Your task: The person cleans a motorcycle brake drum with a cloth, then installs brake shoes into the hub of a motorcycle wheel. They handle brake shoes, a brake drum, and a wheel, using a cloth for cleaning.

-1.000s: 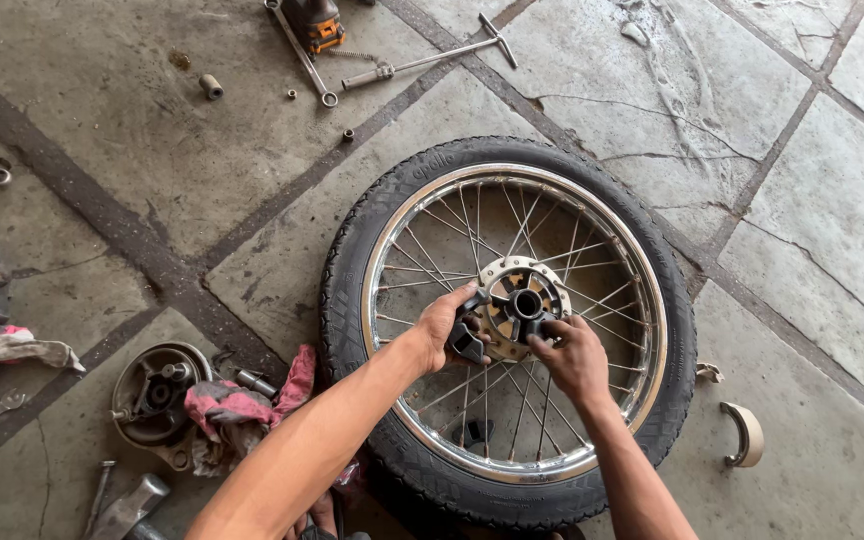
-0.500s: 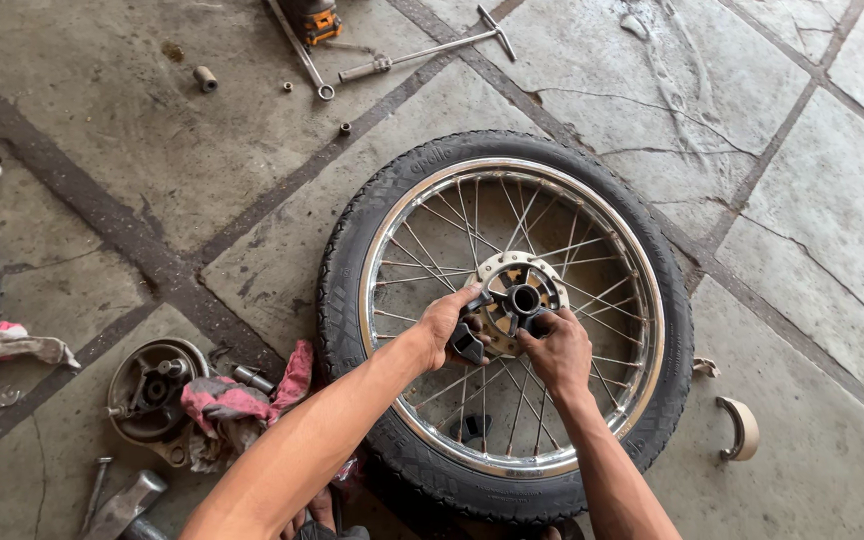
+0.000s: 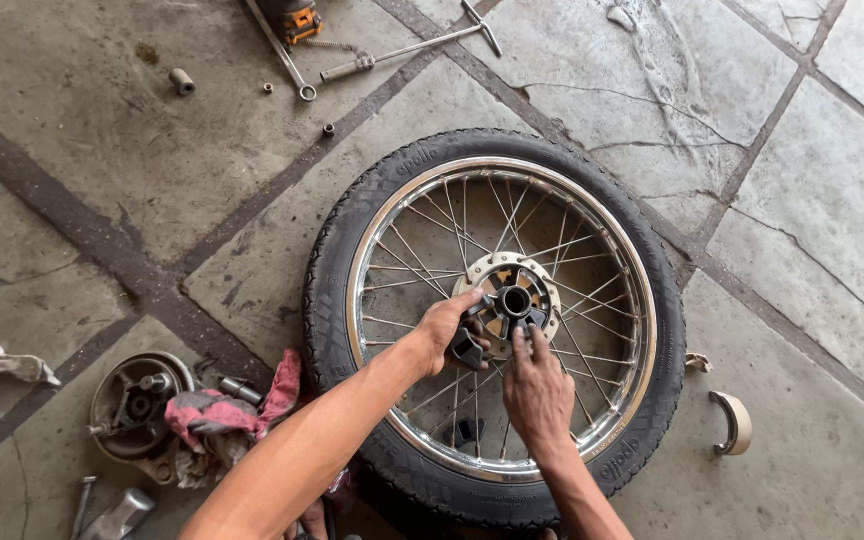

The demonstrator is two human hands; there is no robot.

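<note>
A spoked motorcycle wheel with a black tyre (image 3: 352,220) and chrome rim lies flat on the concrete floor. Its metal hub (image 3: 512,290) sits at the centre, with dark rubber blocks in its pockets. My left hand (image 3: 447,328) curls over the hub's left side, fingers on a black rubber block (image 3: 466,349). From below, my right hand (image 3: 534,385) reaches in, fingertips pressing on the hub's lower edge beside the central bore. Another dark block (image 3: 466,432) lies between the spokes, lower down.
A round brake drum plate (image 3: 137,402) and a pink rag (image 3: 217,412) lie left of the wheel. A T-handle wrench (image 3: 407,48), a spanner (image 3: 280,52) and small sockets lie at the top. A curved brake shoe (image 3: 734,422) rests right of the tyre.
My right hand has shifted from the hub's right side down to its lower edge. The left hand stays on the hub's left. The view has drifted slightly.
</note>
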